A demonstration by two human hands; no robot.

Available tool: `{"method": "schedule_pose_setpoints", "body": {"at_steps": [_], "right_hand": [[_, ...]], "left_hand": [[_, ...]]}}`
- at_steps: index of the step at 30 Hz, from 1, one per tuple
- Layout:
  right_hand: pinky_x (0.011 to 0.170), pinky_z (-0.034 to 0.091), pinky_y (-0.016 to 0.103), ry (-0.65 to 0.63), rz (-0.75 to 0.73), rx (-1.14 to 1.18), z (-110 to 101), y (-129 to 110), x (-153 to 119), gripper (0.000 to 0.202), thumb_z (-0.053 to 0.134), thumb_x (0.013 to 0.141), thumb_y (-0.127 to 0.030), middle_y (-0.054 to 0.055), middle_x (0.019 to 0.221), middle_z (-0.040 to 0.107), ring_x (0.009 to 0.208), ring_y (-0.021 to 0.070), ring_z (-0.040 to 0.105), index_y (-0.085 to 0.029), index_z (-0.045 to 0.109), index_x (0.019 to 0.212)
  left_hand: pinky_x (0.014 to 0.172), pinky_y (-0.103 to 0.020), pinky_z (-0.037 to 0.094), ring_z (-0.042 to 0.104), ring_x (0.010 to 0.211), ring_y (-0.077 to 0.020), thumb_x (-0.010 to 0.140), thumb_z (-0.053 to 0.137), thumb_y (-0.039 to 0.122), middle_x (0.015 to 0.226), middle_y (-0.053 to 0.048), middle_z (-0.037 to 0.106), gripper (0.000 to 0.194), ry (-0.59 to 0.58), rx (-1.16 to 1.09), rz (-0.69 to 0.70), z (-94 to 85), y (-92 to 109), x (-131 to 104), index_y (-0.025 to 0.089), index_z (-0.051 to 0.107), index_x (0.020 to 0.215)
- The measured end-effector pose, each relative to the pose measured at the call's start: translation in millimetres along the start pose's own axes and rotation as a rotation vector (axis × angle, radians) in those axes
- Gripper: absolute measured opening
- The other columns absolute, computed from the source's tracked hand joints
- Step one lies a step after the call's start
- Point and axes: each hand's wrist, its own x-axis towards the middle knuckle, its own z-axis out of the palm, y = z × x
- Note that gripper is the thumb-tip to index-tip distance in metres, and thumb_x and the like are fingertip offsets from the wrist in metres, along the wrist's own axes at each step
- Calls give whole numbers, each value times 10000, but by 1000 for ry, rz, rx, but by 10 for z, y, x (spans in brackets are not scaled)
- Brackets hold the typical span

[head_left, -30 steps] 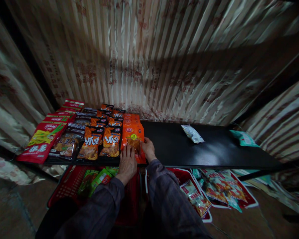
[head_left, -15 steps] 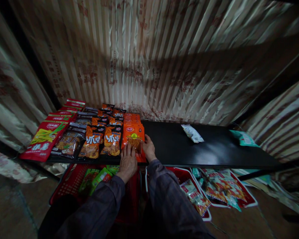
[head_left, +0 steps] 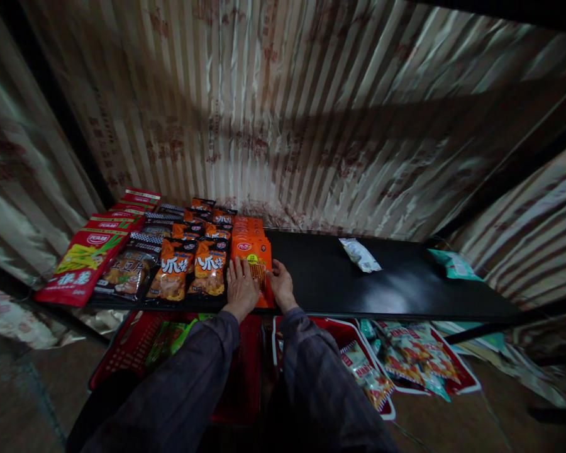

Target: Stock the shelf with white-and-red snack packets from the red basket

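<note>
My left hand (head_left: 242,290) lies flat on the front of an orange snack packet (head_left: 251,250), its fingers stretched out and pointing away from me. At the packet's right edge is my right hand (head_left: 282,284), thumb and fingers apart and touching that edge. Behind the front packet more orange packets overlap in a row towards the back. Just left of my left hand stand black-and-orange snack bags (head_left: 209,267). The lower part of the orange packet is partly hidden by my hands.
Dark potato snack bags (head_left: 131,267) and red snack bags (head_left: 87,261) fill the left of the black shelf (head_left: 311,277). A white packet (head_left: 360,255) and a teal packet (head_left: 454,264) lie to the right. Below are a red basket (head_left: 122,343) and white-rimmed red bins (head_left: 390,409) holding bags.
My left hand has slid slightly up and left on the orange packet. My right hand has shifted a little lower along its edge. The view has moved slightly.
</note>
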Motion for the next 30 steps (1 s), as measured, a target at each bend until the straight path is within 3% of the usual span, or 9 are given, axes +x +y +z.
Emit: {"method": "schedule_pose_setpoints", "body": {"at_steps": [8, 13, 18, 21, 25, 30], "right_hand": [[729, 473, 233, -34, 5, -69, -46, -73, -39, 473, 520, 794, -266, 8, 992, 672, 845, 140, 641, -273, 476, 1264], [798, 471, 253, -20, -10, -46, -58, -79, -90, 488, 508, 805, -296, 51, 1048, 652, 899, 154, 629, -197, 458, 1281], [897, 444, 308, 76, -169, -99, -114, -80, -285, 484, 501, 796, -292, 119, 1130, 605, 999, 191, 587, -133, 486, 1253], [973, 395, 357, 113, -289, -111, -173, -121, -489, 416, 471, 800, -260, 132, 1179, 582, 1094, 215, 532, -129, 539, 1189], [1023, 352, 386, 201, -423, 22, -197, -170, -931, 365, 400, 828, -248, 126, 1226, 558, 1170, 211, 473, -138, 574, 1129], [962, 420, 329, 13, -489, 232, 37, 24, -1693, 359, 362, 792, -156, 71, 1088, 634, 1056, 162, 560, -195, 625, 1033]], "left_hand": [[1055, -485, 270, 228, 1358, -333, 831, 383, 263, 1468, -257, 222, 624, -26, 1, -58, 95, 2, 35, -3, 266, 1383], [1089, -500, 204, 179, 1370, -346, 825, 400, 260, 1463, -259, 233, 631, 28, 54, -28, 123, -12, 35, -31, 281, 1372], [1103, -529, 176, 125, 1387, -316, 852, 363, 244, 1448, -264, 265, 581, 109, 45, 110, 69, 23, -50, -45, 306, 1353], [1107, -511, 217, 122, 1392, -293, 850, 352, 203, 1462, -230, 266, 553, 112, -24, 208, -26, 67, -288, -22, 320, 1355], [1113, -427, 280, 212, 1379, -216, 824, 343, 132, 1444, -139, 357, 520, 90, -173, 382, -191, 8, -851, 67, 388, 1338], [1050, -375, 378, 441, 1236, -182, 771, 348, 66, 1286, -124, 537, 526, -22, -283, 326, -263, -398, -1466, 122, 450, 1284]]}}
